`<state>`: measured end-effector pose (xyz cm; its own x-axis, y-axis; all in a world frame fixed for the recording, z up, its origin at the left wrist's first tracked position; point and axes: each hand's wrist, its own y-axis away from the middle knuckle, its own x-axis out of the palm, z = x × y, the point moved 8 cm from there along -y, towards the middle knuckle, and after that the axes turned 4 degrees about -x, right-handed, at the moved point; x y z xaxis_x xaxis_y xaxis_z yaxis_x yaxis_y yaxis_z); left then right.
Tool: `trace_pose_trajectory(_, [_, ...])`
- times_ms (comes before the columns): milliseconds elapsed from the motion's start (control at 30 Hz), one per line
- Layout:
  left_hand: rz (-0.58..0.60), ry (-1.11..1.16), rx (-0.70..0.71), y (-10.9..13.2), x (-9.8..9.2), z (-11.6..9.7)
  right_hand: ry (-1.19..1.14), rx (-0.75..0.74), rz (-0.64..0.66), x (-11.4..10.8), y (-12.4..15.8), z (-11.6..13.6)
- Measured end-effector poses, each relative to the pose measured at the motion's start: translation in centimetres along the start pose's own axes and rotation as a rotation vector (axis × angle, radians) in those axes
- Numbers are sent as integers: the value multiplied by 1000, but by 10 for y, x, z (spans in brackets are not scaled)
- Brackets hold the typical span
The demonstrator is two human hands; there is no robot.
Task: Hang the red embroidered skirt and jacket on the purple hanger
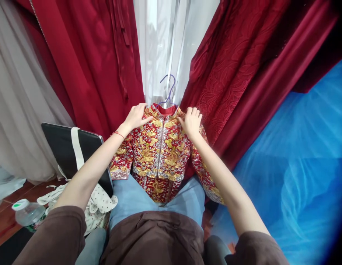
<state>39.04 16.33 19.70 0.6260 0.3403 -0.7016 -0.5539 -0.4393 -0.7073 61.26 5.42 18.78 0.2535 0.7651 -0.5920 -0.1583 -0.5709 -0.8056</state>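
Note:
A red jacket [175, 147] with dense gold and silver embroidery hangs upright in front of me, its front closed along a central seam. Its collar sits on a purple wire hanger [168, 97] whose hook sticks up. My left hand [138, 117] grips the shoulder on the left, thumb across the front and fingers over the top. On the other shoulder, my right hand [191, 120] holds the cloth the same way. Below the jacket hem shows a matching embroidered skirt [157, 189], between my knees. The fingertips behind the cloth are partly hidden.
Red garments hang on the left [85, 59] and right [229, 81], with white sheer cloth [157, 44] between. Blue fabric [300, 162] spreads at the right. At the left are a black panel with a white strap [77, 147], a spotted cloth [97, 200] and a plastic bottle [28, 213].

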Motion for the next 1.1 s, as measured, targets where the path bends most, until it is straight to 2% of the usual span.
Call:
trace_pose_trajectory(67, [-27,9,106,-7,4,-28,-16,-52,-6,-5,7,22])
trace_pose_trajectory(167, [-5,19,87,-18,14,-46,-144,-65,118,4,24,48])
trace_pose_trajectory(300, [118,6,36,-25,23,-43,-491,129,284,32,49,56])
trace_pose_trajectory(467, [183,-32,-12,-20,19,-40,-1240,380,390,63,58,74])
trace_pose_trajectory(600, [186,-75,-106,-17,21,-46,-1586,629,415,68,59,87])
trace_pose_trajectory(733, [203,-87,-192,-15,26,-51,-1716,787,423,65,60,90])
trace_pose_trajectory(800, [211,-82,-219,-15,26,-52,-1738,820,435,66,60,90])
trace_pose_trajectory(967, [230,-57,-234,-14,25,-51,-1753,799,465,69,61,94])
trace_pose_trajectory(1100, [145,-39,-245,-13,27,-50,-1745,766,453,72,63,97])
